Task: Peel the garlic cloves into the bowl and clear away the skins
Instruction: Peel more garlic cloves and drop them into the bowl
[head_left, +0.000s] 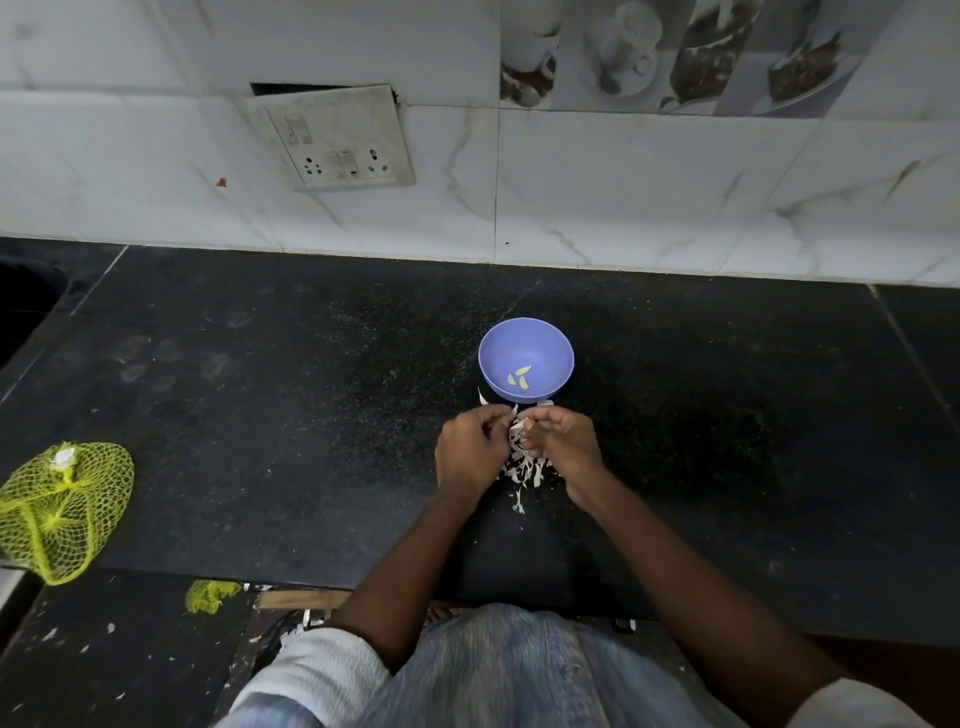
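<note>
Two hands close together over a dark stone counter, just in front of a purple bowl; left hand with fingers curled inward, pinching something small and pale at the fingertips; right hand likewise curled, thumb and fingers meeting the same small piece between both hands, too hidden to tell clove from skin; three peeled garlic cloves lying in the bottom of the bowl, toward its near side; scattered white garlic skins heaped on the counter directly beneath and between the wrists, a few stray flakes trailing nearer the counter edge; one thin sliver of skin beside the bowl's left near rim; yellow mesh bag well apart at the far left of the counter; smaller scrap of yellow netting below the counter's front edge; tilted switch plate on the marble-patterned wall tiles behind.
</note>
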